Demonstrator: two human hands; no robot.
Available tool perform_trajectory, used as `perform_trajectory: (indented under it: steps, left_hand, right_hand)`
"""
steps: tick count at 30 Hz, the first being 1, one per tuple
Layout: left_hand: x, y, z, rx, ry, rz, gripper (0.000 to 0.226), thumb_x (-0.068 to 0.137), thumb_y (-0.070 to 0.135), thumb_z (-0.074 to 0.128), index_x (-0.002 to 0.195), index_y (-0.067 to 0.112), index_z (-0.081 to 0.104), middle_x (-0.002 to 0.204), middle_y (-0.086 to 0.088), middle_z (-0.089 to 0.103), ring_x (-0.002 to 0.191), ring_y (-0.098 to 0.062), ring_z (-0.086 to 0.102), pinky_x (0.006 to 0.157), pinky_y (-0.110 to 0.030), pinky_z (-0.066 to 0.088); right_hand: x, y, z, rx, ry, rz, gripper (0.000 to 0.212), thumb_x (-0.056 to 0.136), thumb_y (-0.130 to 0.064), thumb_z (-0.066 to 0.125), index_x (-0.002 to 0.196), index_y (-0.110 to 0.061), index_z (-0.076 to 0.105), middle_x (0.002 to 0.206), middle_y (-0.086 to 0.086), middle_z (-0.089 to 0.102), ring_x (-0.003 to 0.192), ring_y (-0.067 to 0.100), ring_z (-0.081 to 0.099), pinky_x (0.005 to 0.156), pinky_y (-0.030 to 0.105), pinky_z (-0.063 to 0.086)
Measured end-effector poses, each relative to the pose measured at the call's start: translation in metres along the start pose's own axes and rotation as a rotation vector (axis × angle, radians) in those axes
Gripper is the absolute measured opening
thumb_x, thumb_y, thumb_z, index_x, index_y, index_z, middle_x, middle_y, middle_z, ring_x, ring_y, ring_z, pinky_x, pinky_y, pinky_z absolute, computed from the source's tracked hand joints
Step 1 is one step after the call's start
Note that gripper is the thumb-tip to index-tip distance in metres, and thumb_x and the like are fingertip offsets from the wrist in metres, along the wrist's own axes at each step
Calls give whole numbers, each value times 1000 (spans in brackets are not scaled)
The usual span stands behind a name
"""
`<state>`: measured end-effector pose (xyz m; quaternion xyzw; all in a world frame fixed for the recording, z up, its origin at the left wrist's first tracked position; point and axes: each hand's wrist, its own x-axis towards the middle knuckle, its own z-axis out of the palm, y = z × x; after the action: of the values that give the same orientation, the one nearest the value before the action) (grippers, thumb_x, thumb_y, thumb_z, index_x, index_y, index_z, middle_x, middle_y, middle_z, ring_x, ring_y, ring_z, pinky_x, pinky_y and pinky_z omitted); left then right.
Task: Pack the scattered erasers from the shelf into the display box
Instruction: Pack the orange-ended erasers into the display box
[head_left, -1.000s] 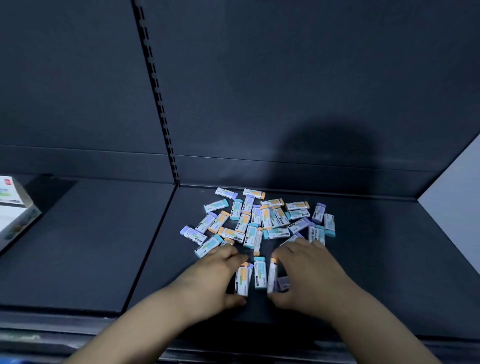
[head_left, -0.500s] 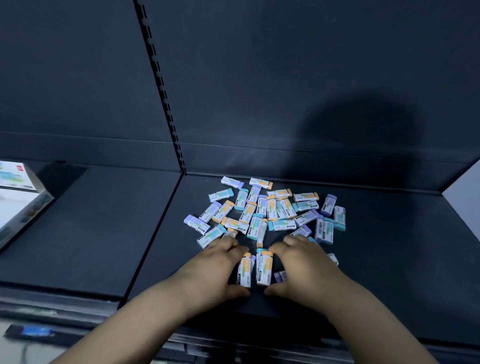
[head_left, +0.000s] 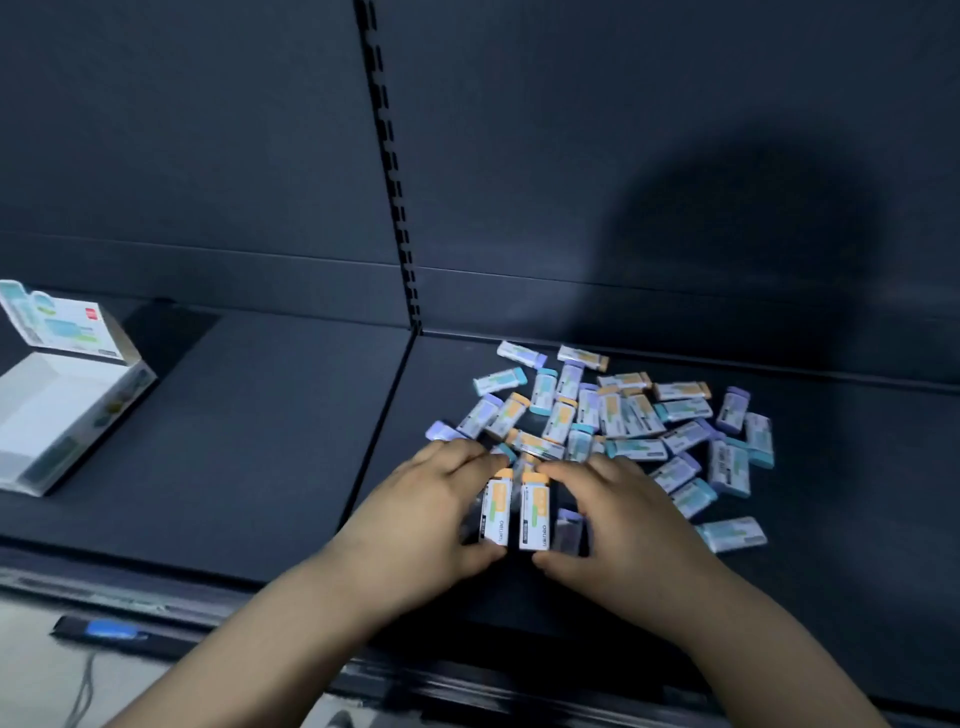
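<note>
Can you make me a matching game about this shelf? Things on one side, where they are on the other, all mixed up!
Things:
1. display box
2. eraser pile
3. left hand
4. slotted strip

Places:
A. running up the back wall
B. far left on the shelf, open
C. pinching an orange-tipped eraser
D. scattered on the shelf's right part

Pairs: 1-B, 2-D, 3-C, 4-A

We're in a shop here, retail shelving by the look of it: a dark metal shelf (head_left: 260, 441) backed by a plain panel (head_left: 182, 130), with a slotted upright (head_left: 395, 197) dividing two bays (slots punched all the way down). Small erasers (head_left: 623, 415) in printed sleeves lie loose on it, and an open printed display box (head_left: 67, 415) sits off left.
</note>
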<state>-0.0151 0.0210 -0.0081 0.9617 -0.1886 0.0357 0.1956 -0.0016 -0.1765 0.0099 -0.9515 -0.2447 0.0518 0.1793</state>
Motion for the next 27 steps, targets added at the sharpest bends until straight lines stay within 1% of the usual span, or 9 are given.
perform_trajectory:
  steps: [2, 6, 9, 12, 15, 19, 21, 24, 27]
  left_hand:
    - [-6, -21, -10, 23, 27, 32, 68, 65, 57, 53, 125, 26, 52, 114, 8, 58, 102, -11, 52, 89, -24, 48]
    - [-26, -82, -40, 56, 51, 105, 64, 66, 54, 50, 123, 26, 51, 111, 9, 57, 98, -9, 52, 87, -23, 49]
    - [-41, -132, -65, 76, 69, 118, 63, 66, 55, 48, 121, 25, 55, 109, 10, 57, 97, -6, 50, 84, -22, 49]
    - [-55, -175, -89, 96, 59, 110, 65, 65, 57, 48, 120, 24, 58, 109, 10, 58, 98, -8, 53, 82, -23, 50]
    - [-68, -206, -107, 118, 49, 107, 67, 63, 57, 53, 121, 23, 59, 110, 10, 60, 99, -10, 56, 84, -23, 50]
    - [-79, -232, -119, 123, 64, 63, 68, 65, 58, 50, 122, 22, 58, 109, 9, 61, 100, -9, 55, 85, -21, 49]
    - [-84, -243, -123, 139, 74, 24, 69, 62, 57, 61, 122, 22, 59, 108, 9, 62, 99, -7, 52, 84, -19, 48]
    - [-89, -257, -127, 129, 47, -44, 73, 58, 49, 77, 123, 20, 59, 109, 6, 63, 99, -12, 59, 86, -19, 48]
    - [-95, -271, -135, 120, 30, -114, 76, 60, 44, 81, 128, 19, 56, 116, 3, 61, 105, -16, 60, 93, -24, 43]
  right_hand:
    - [11, -20, 9, 2, 8, 14, 72, 75, -57, 60, 137, -40, 28, 123, -13, 43, 116, 11, 35, 96, 25, 30]
    - [42, -74, 35, 28, 55, 47, 72, 75, -55, 63, 138, -41, 30, 126, -11, 43, 121, 12, 34, 98, 25, 29]
    - [68, -120, 57, 81, 91, 85, 71, 74, -55, 63, 136, -43, 30, 120, -14, 43, 120, 10, 35, 99, 24, 32]
    - [90, -163, 72, 113, 111, 105, 71, 74, -55, 63, 136, -44, 30, 107, -19, 39, 110, 6, 37, 92, 19, 32]
    - [107, -196, 81, 130, 100, 92, 72, 74, -55, 62, 137, -44, 29, 105, -24, 35, 108, 2, 35, 91, 16, 29]
    - [124, -219, 87, 119, 73, 72, 74, 75, -56, 62, 139, -44, 26, 106, -25, 32, 110, 0, 33, 92, 12, 25]
    - [133, -225, 89, 127, 58, 53, 74, 75, -55, 62, 139, -44, 25, 107, -25, 32, 106, -2, 30, 90, 12, 24]
    - [149, -234, 89, 148, 35, 7, 72, 76, -52, 63, 138, -44, 27, 106, -22, 36, 101, -2, 30, 86, 12, 25]
    - [167, -249, 87, 194, 26, -24, 69, 77, -49, 64, 136, -44, 29, 107, -19, 40, 102, 0, 34, 88, 14, 29]
